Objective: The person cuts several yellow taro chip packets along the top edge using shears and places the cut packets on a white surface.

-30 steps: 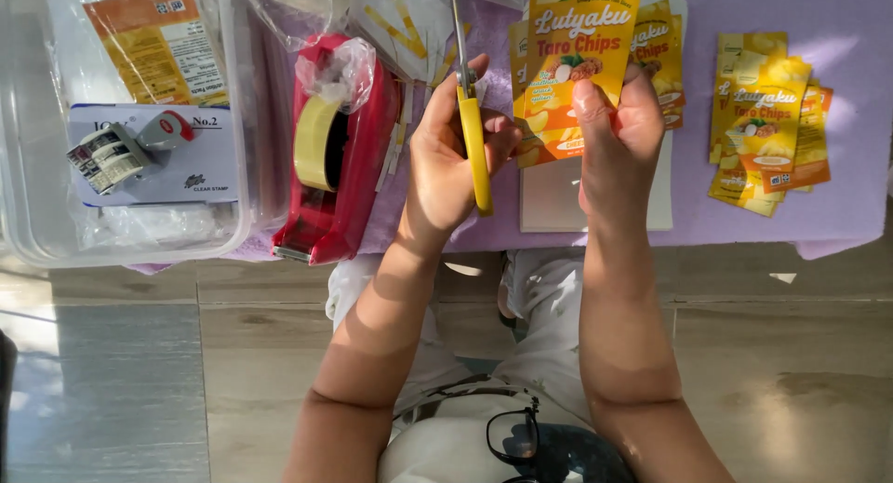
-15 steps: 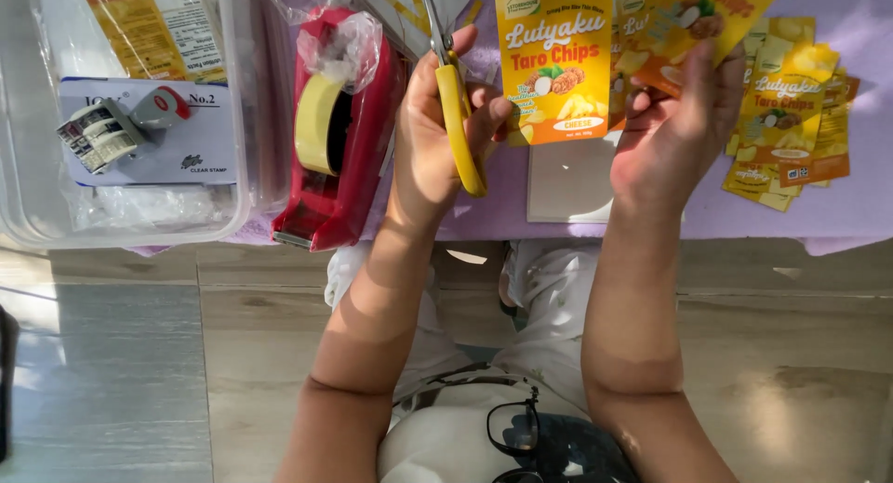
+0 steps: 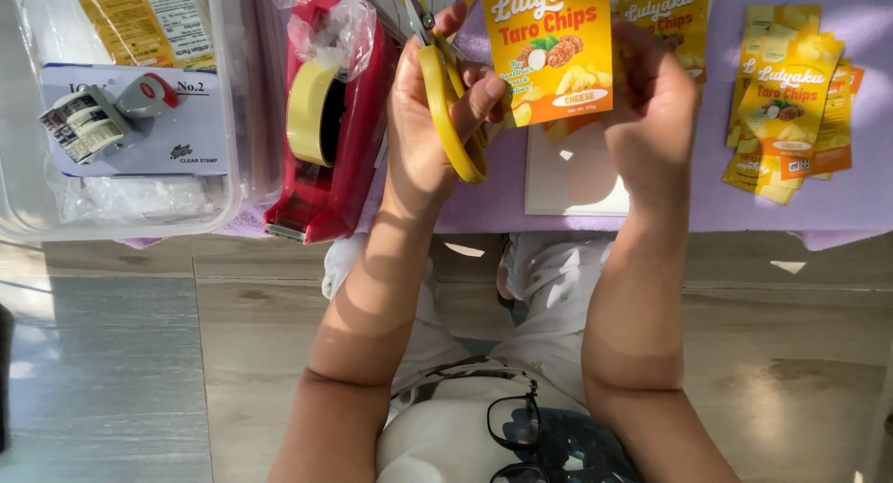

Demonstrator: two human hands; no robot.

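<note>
While the left hand (image 3: 423, 139) grips yellow-handled scissors (image 3: 446, 101), fingers curled through the loops, the right hand (image 3: 651, 120) pinches a yellow snack packet (image 3: 549, 46) over the purple tablecloth (image 3: 688, 194), with a red tape dispenser (image 3: 326, 120) just left and more packets (image 3: 791, 101) lying right.

From my remote seat the view is bright and sharp, lit by hard daylight. Sun patches fall on the purple tablecloth (image 3: 837, 204) to the right of the red tape dispenser (image 3: 326, 120), with crisp shadows across both forearms below it. Glare whitens the clear plastic box (image 3: 121, 194) left of the dispenser. I see slight wide-angle bending at the edges.
</note>
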